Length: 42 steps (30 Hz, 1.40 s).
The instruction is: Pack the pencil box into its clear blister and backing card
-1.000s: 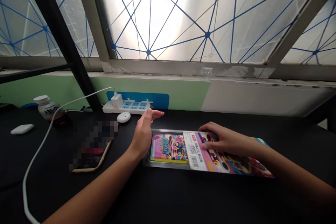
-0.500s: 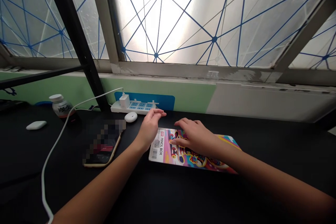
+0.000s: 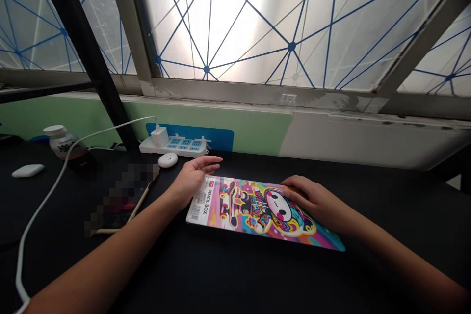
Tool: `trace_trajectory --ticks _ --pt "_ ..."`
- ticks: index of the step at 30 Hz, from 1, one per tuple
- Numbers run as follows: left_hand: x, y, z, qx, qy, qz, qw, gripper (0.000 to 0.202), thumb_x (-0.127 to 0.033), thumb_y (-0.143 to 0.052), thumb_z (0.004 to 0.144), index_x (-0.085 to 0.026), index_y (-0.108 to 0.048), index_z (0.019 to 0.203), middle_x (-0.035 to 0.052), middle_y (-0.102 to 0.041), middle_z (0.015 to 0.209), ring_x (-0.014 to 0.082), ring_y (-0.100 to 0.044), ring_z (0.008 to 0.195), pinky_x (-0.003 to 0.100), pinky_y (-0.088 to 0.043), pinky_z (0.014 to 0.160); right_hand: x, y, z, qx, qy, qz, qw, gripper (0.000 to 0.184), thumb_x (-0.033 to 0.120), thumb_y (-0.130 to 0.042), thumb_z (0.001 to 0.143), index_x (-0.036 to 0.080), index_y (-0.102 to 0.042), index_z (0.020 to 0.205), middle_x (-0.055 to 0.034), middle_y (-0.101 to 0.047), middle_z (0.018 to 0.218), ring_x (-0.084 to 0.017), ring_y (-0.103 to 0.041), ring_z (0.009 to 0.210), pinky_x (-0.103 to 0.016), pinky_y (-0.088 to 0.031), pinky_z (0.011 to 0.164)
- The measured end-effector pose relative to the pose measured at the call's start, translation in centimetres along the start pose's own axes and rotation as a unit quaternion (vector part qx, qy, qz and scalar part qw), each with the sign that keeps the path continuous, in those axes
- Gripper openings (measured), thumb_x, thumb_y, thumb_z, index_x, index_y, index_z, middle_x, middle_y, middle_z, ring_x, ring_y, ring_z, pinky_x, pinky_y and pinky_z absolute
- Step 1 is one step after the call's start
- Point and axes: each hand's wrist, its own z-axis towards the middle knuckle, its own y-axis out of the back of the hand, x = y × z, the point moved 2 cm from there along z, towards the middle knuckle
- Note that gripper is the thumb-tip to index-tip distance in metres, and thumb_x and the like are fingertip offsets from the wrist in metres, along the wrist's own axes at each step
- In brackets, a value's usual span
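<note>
From the head camera, a flat pencil box (image 3: 257,211) lies on a black desk (image 3: 235,274), tilted slightly across the view, between the two hands. A paper label (image 3: 199,201) with a barcode wraps its left end, and a bright cartoon print covers the rest. The left hand (image 3: 191,179) sits at the box's upper left corner, spread and open with the fingers stretched out flat toward the wall. It pinches nothing, and whether the heel of the hand touches the corner is hard to tell. The right hand (image 3: 309,201) lies on the box's upper right part, its fingers loosely together and slightly curled, resting on top without pinching. The box looks light and fairly stiff, but its glossy face may slip under the fingers, so the long edges seem the safest place to take hold, with the label left clear. Beyond the left hand are a white earbud case (image 3: 168,159) and a power strip (image 3: 172,146) with a charger (image 3: 159,136) plugged in. Further left stand a capped bottle (image 3: 62,143) and a second white case (image 3: 28,170), with a pixelated phone (image 3: 121,196) nearer the left forearm. A frosted window (image 3: 221,24) fills the top of the view.
</note>
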Motion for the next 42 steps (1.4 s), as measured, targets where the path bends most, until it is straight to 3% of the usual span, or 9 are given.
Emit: trace_trajectory --ticks 4,8,10,12,15,20,27,33,42 --pt "0.4 0.0 -0.1 -0.032 0.039 0.023 0.998 0.028 -0.019 -0.055 0.082 -0.019 -0.066 0.108 0.0132 -0.069 0.125 0.0275 -0.069 0.114 0.038 -0.060 0.083 0.3 -0.3 0.1 0.001 -0.021 0.020 1.000 0.042 0.060 -0.048 0.095 0.023 -0.066 0.100 -0.0071 -0.072 0.096 -0.024 -0.066 0.083 -0.036 -0.051 0.070" --pt "1.1 -0.1 -0.1 -0.036 0.074 0.061 0.995 0.023 -0.028 -0.053 0.088 -0.020 -0.063 0.108 0.0112 -0.074 0.102 0.0237 -0.076 0.076 0.031 -0.057 0.056 0.0 -0.4 0.1 -0.006 -0.037 0.027 0.999 0.042 0.062 -0.051 0.092 0.022 -0.066 0.094 -0.0058 -0.072 0.089 -0.023 -0.064 0.076 -0.034 -0.049 0.063" --pt "1.2 -0.2 0.0 -0.034 0.070 0.068 0.995 0.024 -0.037 -0.050 0.092 -0.021 -0.062 0.105 0.0093 -0.074 0.099 0.0224 -0.075 0.073 0.031 -0.057 0.058 0.0 -0.4 0.1 -0.013 -0.032 0.015 0.999 0.042 0.062 -0.051 0.092 0.022 -0.066 0.093 -0.0056 -0.072 0.088 -0.023 -0.064 0.075 -0.034 -0.048 0.063" --pt "0.9 -0.4 -0.2 -0.031 0.045 0.083 0.995 0.031 -0.046 -0.047 0.096 -0.021 -0.063 0.102 0.0087 -0.073 0.105 0.0236 -0.074 0.084 0.032 -0.058 0.066 0.1 -0.4 0.1 -0.026 -0.021 -0.008 0.999 0.042 0.062 -0.050 0.093 0.023 -0.065 0.093 -0.0056 -0.071 0.087 -0.023 -0.063 0.074 -0.034 -0.048 0.064" --pt "-0.8 -0.8 -0.8 -0.021 -0.064 0.188 0.980 0.035 -0.049 -0.042 0.100 -0.022 -0.065 0.102 0.0063 -0.073 0.110 0.0244 -0.070 0.099 0.034 -0.054 0.080 0.5 0.1 -0.2 -0.084 0.011 -0.058 0.995 0.039 0.061 -0.052 0.093 0.023 -0.064 0.095 -0.0070 -0.070 0.090 -0.024 -0.063 0.078 -0.037 -0.049 0.069" --pt "-4.1 -1.0 -2.4 -0.003 -0.256 0.398 0.881 0.029 -0.042 -0.045 0.102 -0.023 -0.067 0.099 0.0043 -0.074 0.098 0.0227 -0.068 0.092 0.032 -0.049 0.080 2.1 1.2 -1.7 -0.228 0.103 -0.128 0.960 0.038 0.064 -0.063 0.085 0.027 -0.060 0.085 -0.0087 -0.068 0.097 -0.028 -0.064 0.087 -0.041 -0.051 0.076" --pt "-6.1 -0.8 -3.5 -0.015 -0.397 0.502 0.768 0.033 -0.041 -0.050 0.102 -0.019 -0.067 0.086 0.0050 -0.073 0.083 0.0219 -0.067 0.078 0.035 -0.045 0.077 4.1 0.7 -3.6 -0.287 0.146 -0.176 0.930 0.027 0.053 -0.066 0.089 0.027 -0.063 0.081 -0.0067 -0.072 0.105 -0.023 -0.069 0.074 -0.037 -0.053 0.066" --pt "-6.9 -0.7 -4.1 0.002 -0.405 0.563 0.721 0.038 -0.050 -0.048 0.100 -0.019 -0.068 0.090 0.0078 -0.074 0.088 0.0260 -0.068 0.083 0.039 -0.044 0.079 5.4 0.1 -4.6 -0.280 0.192 -0.233 0.911 0.022 0.043 -0.064 0.093 0.027 -0.060 0.077 -0.0057 -0.073 0.114 -0.020 -0.070 0.071 -0.034 -0.053 0.065" --pt "-7.8 -1.3 -4.8 0.092 -0.327 0.583 0.738 0.046 -0.062 -0.054 0.093 -0.020 -0.070 0.101 0.0091 -0.071 0.095 0.0283 -0.064 0.089 0.040 -0.047 0.077 7.3 0.2 -5.1 -0.166 0.253 -0.274 0.913 0.010 0.031 -0.053 0.099 0.026 -0.058 0.092 -0.0048 -0.074 0.117 -0.021 -0.074 0.078 -0.032 -0.056 0.064"
